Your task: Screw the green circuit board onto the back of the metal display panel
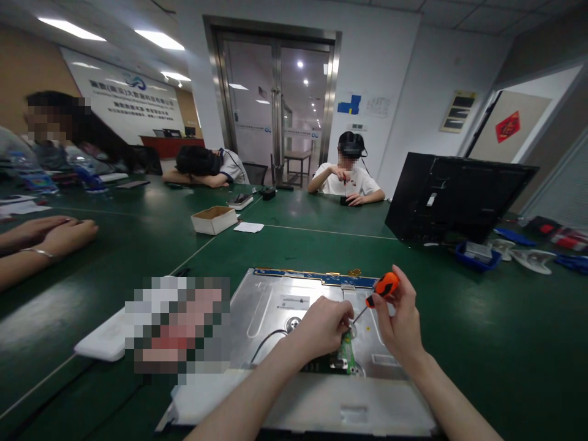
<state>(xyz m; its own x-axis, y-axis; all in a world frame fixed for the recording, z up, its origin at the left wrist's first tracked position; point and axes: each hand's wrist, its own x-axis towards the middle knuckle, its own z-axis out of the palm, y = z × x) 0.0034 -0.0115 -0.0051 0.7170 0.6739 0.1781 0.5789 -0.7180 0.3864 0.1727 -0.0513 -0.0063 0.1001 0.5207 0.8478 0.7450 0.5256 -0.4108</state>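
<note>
In front of me a silver metal display panel [271, 306] lies on the green table, with a blue circuit strip [312, 277] along its far edge. My right hand [404, 324] grips an orange and black screwdriver [383, 290], its shaft slanting down to the left. The tip ends close to the fingertips of my left hand [324, 324], over the edge of a green circuit board [346, 355]. Those left fingers are pinched together, and whatever lies between them is hidden. A black cable [266, 342] runs across the panel beside my left wrist.
A black monitor [454, 199] stands at right beside a blue tray [478, 256]. An open white box [214, 219] sits farther back on the table. A white device [108, 331] lies at left, partly pixelated. Another person's hands [68, 236] rest at far left; several people sit around.
</note>
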